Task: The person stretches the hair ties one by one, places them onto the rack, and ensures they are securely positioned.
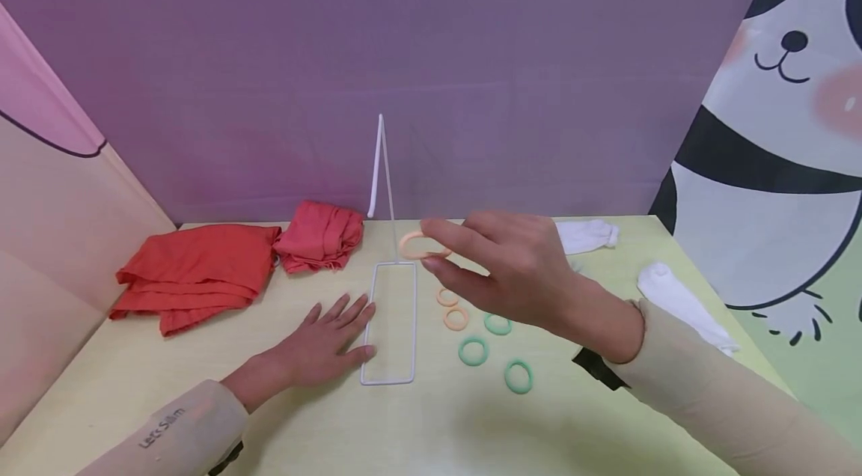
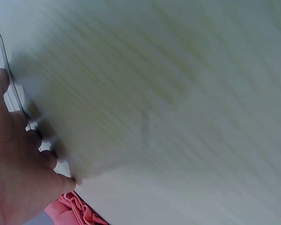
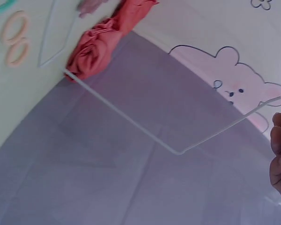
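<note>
**Orange ring held up beside the wire stand**

The right hand (image 1: 518,274) is raised above the table, with thumb and forefinger pinching a pale orange ring-shaped hair tie (image 1: 414,245). The tie hangs in the air just to the right of the thin upright rod of a white wire stand (image 1: 389,184), above the far end of the stand's rectangular base. The remaining fingers of that hand are stretched loosely forward.

The left hand (image 1: 330,341) lies flat on the pale yellow-green wooden table (image 1: 431,423), palm down, fingers straight and slightly spread. Its fingertips touch the left edge of the stand's rectangular wire base (image 1: 390,322); the left wrist view shows the same fingers (image 2: 23,164) pressed against the wire.

To the right of the base, under the raised hand, two more small orange hair ties (image 1: 451,309) lie close together, and nearer the table's front three mint green hair ties (image 1: 497,349) are scattered just beside them.

At the far left of the table lies a folded red cloth (image 1: 195,270), and next to it a crumpled red cloth bundle (image 1: 319,236). At the far right lie two white socks (image 1: 676,300), well apart from the ties. Behind the table hangs a purple fabric backdrop (image 1: 431,64), with a panda print panel (image 1: 774,124) to its right.
</note>
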Tool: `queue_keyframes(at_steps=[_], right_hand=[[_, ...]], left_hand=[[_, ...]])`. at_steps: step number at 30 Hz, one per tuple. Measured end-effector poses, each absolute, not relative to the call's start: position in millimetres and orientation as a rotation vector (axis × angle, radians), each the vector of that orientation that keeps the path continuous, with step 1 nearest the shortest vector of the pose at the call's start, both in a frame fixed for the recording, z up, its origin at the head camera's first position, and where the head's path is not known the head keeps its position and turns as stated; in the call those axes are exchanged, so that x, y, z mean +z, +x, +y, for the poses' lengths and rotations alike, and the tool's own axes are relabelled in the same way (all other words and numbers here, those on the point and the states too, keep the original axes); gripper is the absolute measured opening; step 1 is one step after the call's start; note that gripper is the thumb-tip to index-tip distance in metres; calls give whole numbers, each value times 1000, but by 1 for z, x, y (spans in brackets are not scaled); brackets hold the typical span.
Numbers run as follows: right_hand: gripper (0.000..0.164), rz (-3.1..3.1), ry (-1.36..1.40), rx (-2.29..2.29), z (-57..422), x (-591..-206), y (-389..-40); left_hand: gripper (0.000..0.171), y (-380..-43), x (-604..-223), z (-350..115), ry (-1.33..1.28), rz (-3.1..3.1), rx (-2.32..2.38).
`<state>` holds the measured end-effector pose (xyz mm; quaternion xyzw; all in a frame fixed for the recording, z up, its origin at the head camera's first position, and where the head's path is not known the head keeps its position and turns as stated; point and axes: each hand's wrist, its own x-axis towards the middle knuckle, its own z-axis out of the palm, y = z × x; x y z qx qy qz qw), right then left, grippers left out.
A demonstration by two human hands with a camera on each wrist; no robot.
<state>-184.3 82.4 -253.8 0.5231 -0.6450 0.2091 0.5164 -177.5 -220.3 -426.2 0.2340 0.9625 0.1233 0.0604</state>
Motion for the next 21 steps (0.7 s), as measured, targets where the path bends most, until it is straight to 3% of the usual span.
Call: queue_keyframes(at_steps=[9, 21], right_hand=[[22, -1483, 1229, 347, 56, -237, -184], [23, -1452, 1120, 181, 46, -244, -218]], left_hand=[[77, -178, -421, -219, 646, 2860, 342], [77, -178, -419, -218, 640, 2854, 330]])
